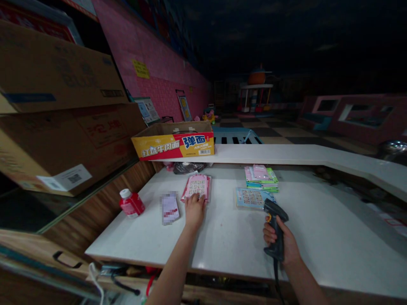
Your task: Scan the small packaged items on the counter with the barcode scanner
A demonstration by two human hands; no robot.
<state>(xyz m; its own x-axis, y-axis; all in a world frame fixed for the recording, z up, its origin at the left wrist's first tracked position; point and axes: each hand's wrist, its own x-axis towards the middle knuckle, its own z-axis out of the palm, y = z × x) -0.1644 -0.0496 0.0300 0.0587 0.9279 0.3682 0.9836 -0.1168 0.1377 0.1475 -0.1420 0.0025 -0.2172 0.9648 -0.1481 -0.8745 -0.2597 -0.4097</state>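
My right hand (282,239) is wrapped round the handle of a dark barcode scanner (276,231), held upright above the white desk with its cable hanging down. Under the scanner's head lies a flat blue packet (251,197) with rows of small pictures. My left hand (195,211) rests its fingers on the lower edge of a pink packet (197,186), one of a small pile in clear wrapping. Left of that hand is a small pale purple item (170,208), partly blurred out. Behind the blue packet sits a stack of green and pink packets (261,178).
A red bottle with a white cap (132,203) is at the desk's left. A raised white ledge (270,153) runs along the back, bearing a yellow and red open carton (174,144). Large cardboard boxes (63,144) are stacked at left. Cables hang below the front edge.
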